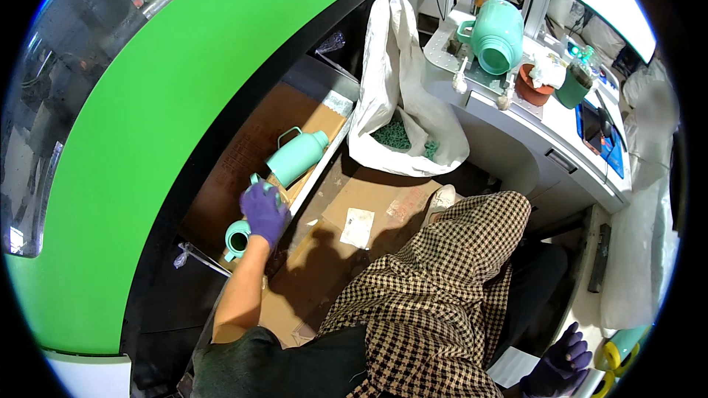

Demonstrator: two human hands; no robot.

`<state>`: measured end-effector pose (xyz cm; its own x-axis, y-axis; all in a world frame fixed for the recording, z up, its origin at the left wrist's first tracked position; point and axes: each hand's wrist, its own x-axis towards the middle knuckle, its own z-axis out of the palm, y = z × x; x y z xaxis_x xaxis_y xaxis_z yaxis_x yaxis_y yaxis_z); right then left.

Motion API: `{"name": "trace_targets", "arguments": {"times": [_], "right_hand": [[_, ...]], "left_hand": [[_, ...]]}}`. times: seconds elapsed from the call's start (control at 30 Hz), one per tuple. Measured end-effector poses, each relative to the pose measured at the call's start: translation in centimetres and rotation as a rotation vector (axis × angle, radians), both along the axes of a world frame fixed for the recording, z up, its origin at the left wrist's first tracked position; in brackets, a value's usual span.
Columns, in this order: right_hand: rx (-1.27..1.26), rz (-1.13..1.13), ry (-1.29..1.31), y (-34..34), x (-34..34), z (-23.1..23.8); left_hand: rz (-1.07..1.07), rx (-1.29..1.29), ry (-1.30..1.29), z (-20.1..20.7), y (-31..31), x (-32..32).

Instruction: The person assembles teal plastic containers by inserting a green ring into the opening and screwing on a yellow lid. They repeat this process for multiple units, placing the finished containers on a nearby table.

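Note:
My left hand (265,210), in a purple glove, is closed over a mint-green jug (256,179) in the cardboard-lined tray (228,155); the glove hides most of that jug. Just beyond it lies another mint-green jug (298,158) with a loop handle, on its side. Nearer me, a third mint-green jug (230,242) shows its dark round opening. At the lower right, my right hand (558,365), also gloved in purple, is open with its fingers apart and loosely bent. No object shows in it. It is beside yellow-and-green rolls (619,354).
A white sack (413,151) with green scraps stands ahead. On the workbench (487,107) at right are a large mint-green jug (495,33), a reddish-brown pot (532,87) and a green container (573,88). A green machine panel (147,125) curves along the left. Cardboard (369,206) covers the floor.

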<state>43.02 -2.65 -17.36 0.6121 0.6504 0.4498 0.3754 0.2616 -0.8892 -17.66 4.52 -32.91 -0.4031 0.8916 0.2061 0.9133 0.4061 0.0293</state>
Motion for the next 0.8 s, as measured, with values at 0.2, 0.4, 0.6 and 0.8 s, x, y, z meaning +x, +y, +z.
{"name": "trace_targets", "arguments": {"times": [0.2,0.4,0.6,0.8], "right_hand": [[0.084,0.550,-0.081,2.4,2.0,-2.8],[-0.002,0.615,-0.088,3.2,-1.6,-0.4],[-0.057,0.759,-0.310,5.1,-5.0,-0.6],[-0.066,0.857,-0.684,7.0,-7.7,-1.5]], "left_hand": [[0.247,-0.257,-0.229,-5.9,-5.3,-11.3],[-0.178,0.140,0.066,1.5,-1.4,-5.7],[-0.828,0.344,-0.005,12.2,4.4,14.3],[-1.324,0.425,-0.297,12.9,7.0,30.5]]}}
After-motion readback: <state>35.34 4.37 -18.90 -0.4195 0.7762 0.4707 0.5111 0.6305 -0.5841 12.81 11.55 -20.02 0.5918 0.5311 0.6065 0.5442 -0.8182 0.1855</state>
